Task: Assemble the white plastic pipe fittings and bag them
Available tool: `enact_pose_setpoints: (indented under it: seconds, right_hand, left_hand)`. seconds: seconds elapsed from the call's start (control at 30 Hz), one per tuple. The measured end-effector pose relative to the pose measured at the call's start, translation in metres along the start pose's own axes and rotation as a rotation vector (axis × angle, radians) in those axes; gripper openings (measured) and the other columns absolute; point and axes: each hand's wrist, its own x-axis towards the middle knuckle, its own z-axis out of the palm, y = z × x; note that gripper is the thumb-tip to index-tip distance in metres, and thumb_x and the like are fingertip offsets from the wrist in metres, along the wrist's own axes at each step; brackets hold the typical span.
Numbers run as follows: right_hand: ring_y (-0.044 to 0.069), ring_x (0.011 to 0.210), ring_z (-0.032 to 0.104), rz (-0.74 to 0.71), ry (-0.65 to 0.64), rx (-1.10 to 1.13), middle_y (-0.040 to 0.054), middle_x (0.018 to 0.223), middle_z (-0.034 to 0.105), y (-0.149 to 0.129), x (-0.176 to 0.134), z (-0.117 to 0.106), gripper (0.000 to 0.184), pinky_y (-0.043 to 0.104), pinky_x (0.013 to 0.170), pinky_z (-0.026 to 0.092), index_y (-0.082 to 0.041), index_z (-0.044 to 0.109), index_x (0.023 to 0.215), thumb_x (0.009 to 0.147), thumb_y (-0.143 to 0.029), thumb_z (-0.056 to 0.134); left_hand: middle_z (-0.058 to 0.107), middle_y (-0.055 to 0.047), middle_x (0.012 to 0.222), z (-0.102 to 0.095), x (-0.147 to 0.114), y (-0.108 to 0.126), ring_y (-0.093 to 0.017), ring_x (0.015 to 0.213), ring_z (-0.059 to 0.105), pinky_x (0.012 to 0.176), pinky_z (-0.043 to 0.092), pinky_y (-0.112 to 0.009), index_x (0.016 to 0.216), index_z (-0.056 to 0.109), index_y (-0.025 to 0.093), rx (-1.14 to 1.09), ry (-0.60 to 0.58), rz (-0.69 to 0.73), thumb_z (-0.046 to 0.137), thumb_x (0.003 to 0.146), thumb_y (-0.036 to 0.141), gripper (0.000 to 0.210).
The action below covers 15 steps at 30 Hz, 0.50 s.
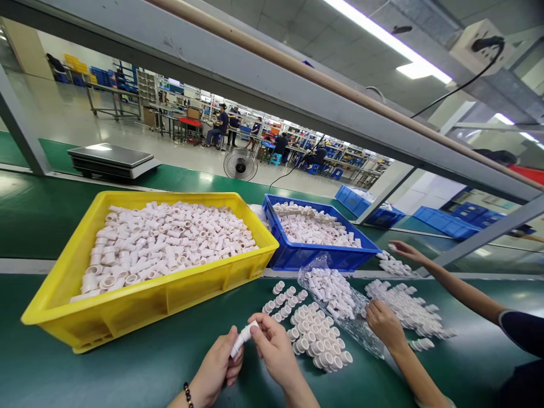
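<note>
- your left hand [219, 368] and right hand [274, 351] meet on one small white fitting [244, 334]; both are pinching it, the left from below near its lower end, the right at its upper end with thumb and fingertips.
- the fitting sits tilted between the two grips, clear of the green belt [127, 368] beneath it.
- it looks like a short rigid plastic tube: light, stiff, smooth enough to slip, so hold it across its round wall rather than by the rims.
- just right of your right hand stands a cluster of upright fittings [317, 340] on the belt.
- beyond that, a co-worker's hand [385, 326] rests on a clear bag of fittings [335, 294].
- up and left of the grip sits a yellow bin [140, 311] heaped with fittings; a blue bin [323, 255] lies farther right.
</note>
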Motion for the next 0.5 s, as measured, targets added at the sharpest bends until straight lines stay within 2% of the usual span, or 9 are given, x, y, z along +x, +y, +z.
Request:
enact_pose_setpoints:
  seconds: [0.13,0.23,0.4,0.5]
  right_hand:
    - [0.006,0.043,0.036,0.055,-0.089,0.002,-0.0049,0.056,0.043,-0.004,-0.003,0.001,0.022,0.017,0.04,0.026,-0.016,0.055,0.087,0.079,-0.037,0.051]
    - [0.006,0.046,0.039,0.039,-0.141,-0.023,-0.0039,0.059,0.047,-0.008,-0.006,0.004,0.018,0.017,0.042,0.029,-0.017,0.058,0.083,0.078,-0.033,0.052]
    - [0.007,0.049,0.043,0.008,-0.163,-0.009,-0.0026,0.063,0.052,-0.01,-0.009,0.013,0.014,0.017,0.044,0.033,-0.017,0.06,0.079,0.078,-0.029,0.052]
    - [0.007,0.045,0.045,0.061,-0.187,0.072,-0.0021,0.06,0.053,-0.005,-0.009,0.022,0.016,0.017,0.042,0.033,-0.016,0.057,0.082,0.078,-0.03,0.05]
  left_hand:
    - [0.025,0.007,0.038,-0.002,0.001,-0.002,-0.004,0.032,0.017,0.032,0.011,-0.02,0.046,0.037,0.019,-0.104,0.063,-0.03,0.029,0.078,0.059,0.052]
    - [0.027,0.007,0.038,-0.003,0.003,-0.002,-0.004,0.031,0.017,0.032,0.011,-0.019,0.048,0.038,0.018,-0.17,0.119,-0.043,0.03,0.076,0.061,0.052]
    - [0.031,0.007,0.039,0.0,0.002,0.0,-0.005,0.031,0.022,0.031,0.016,-0.019,0.068,0.051,0.017,-0.267,0.08,0.036,0.03,0.076,0.061,0.049]
    - [0.047,0.002,0.047,0.002,-0.001,0.004,-0.009,0.035,0.037,0.035,0.025,-0.02,0.083,0.056,0.016,-0.316,0.075,0.064,0.031,0.079,0.057,0.048]
